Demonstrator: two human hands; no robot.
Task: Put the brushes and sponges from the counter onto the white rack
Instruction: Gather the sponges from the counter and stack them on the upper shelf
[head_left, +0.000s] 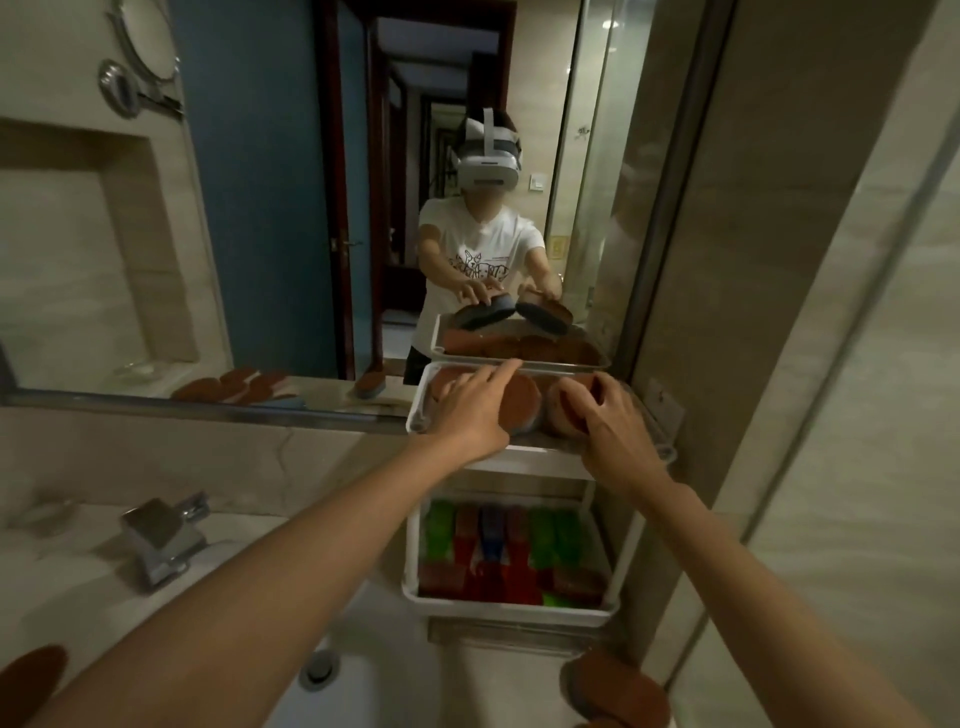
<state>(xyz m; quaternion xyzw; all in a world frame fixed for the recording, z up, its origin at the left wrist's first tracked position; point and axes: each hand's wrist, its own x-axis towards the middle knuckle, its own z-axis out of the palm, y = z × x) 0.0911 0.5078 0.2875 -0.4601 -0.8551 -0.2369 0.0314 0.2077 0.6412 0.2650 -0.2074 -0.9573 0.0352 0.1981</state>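
Left hand (470, 402) spread flat on brown sponge (519, 402) in top tray of white rack (417, 415), right hand (610, 423) curled round second brown sponge (565, 413) beside it, coloured sponges (511, 551) in lower tray (509, 607), spare brown sponges (618, 686) on table (57, 571).

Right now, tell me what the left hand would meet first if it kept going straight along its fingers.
The left hand would likely meet the far rim of the top tray first, the mirror right behind; depth is unclear.
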